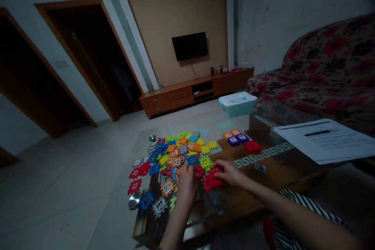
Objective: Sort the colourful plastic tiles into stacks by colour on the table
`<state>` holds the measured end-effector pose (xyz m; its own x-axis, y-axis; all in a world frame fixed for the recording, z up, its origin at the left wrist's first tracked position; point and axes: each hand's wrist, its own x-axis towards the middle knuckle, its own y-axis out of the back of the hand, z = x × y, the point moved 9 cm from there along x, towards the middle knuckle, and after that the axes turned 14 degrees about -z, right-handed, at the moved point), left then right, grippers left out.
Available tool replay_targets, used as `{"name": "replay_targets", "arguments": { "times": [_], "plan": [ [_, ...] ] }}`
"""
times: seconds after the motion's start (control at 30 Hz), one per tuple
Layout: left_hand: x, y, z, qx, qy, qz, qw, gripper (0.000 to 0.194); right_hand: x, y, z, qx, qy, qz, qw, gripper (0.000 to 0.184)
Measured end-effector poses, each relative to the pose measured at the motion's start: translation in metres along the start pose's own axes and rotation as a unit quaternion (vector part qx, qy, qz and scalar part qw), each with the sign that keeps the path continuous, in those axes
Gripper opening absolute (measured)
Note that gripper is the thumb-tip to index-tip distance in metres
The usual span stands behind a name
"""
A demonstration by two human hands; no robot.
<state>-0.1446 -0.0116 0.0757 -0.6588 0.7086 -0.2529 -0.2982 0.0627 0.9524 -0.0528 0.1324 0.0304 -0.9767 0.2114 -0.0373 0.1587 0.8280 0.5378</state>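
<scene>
Several colourful interlocking plastic tiles (178,152) lie spread on a glass-topped wooden coffee table (272,164). My left hand (186,183) rests palm down on the tiles, fingers stretched toward a red tile (198,172). My right hand (230,172) has its fingers curled on a cluster of red tiles (211,181). A separate red stack (252,147) and a small orange and purple group (236,137) lie further right on the table.
White papers with a pen (325,140) lie on the table's right end. A light blue lidded box (237,103) stands on the floor beyond. A floral sofa (322,74) is at right, with a TV (190,46) and low cabinet (193,91) at the far wall.
</scene>
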Motion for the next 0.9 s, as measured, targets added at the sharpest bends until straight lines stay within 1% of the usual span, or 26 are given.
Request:
{"name": "replay_targets", "arguments": {
  "times": [0.1, 0.2, 0.27, 0.33, 0.4, 0.5, 0.53, 0.57, 0.73, 0.9],
  "plan": [
    [0.006, -0.006, 0.002, -0.003, -0.001, 0.008, 1.0, 0.031, 0.0, -0.002, -0.007, -0.065, 0.0, 0.012, 0.998, 0.017],
    [0.012, -0.012, 0.007, 0.005, 0.004, -0.004, 1.0, 0.033, 0.001, -0.006, -0.014, -0.139, -0.004, 0.01, 0.99, 0.01],
    [0.015, -0.014, 0.009, 0.009, 0.012, -0.015, 1.0, 0.035, 0.001, -0.009, -0.016, -0.172, -0.011, 0.007, 0.985, 0.011],
    [0.017, -0.015, 0.011, 0.003, 0.014, -0.023, 1.0, 0.036, 0.002, -0.012, -0.015, -0.177, -0.013, -0.006, 0.984, 0.015],
    [0.019, -0.016, 0.011, -0.011, 0.011, -0.027, 1.0, 0.037, 0.003, -0.017, -0.016, -0.16, 0.007, -0.043, 0.986, 0.027],
    [0.023, -0.019, 0.006, -0.028, 0.014, -0.036, 0.999, 0.038, 0.0, -0.025, -0.018, -0.15, 0.042, -0.106, 0.982, 0.064],
    [0.024, -0.02, 0.005, -0.033, 0.016, -0.038, 0.999, 0.038, -0.002, -0.027, -0.018, -0.159, 0.045, -0.118, 0.979, 0.072],
    [0.025, -0.021, 0.003, -0.035, 0.018, -0.041, 0.998, 0.038, -0.004, -0.028, -0.018, -0.172, 0.043, -0.124, 0.976, 0.076],
    [0.027, -0.021, 0.002, -0.042, 0.012, -0.042, 0.998, 0.034, -0.007, -0.033, -0.028, -0.228, 0.041, -0.129, 0.964, 0.067],
    [0.026, -0.012, 0.0, -0.05, -0.016, 0.001, 0.999, 0.03, -0.006, -0.032, -0.041, -0.241, 0.053, -0.123, 0.961, 0.067]
  ]
}}
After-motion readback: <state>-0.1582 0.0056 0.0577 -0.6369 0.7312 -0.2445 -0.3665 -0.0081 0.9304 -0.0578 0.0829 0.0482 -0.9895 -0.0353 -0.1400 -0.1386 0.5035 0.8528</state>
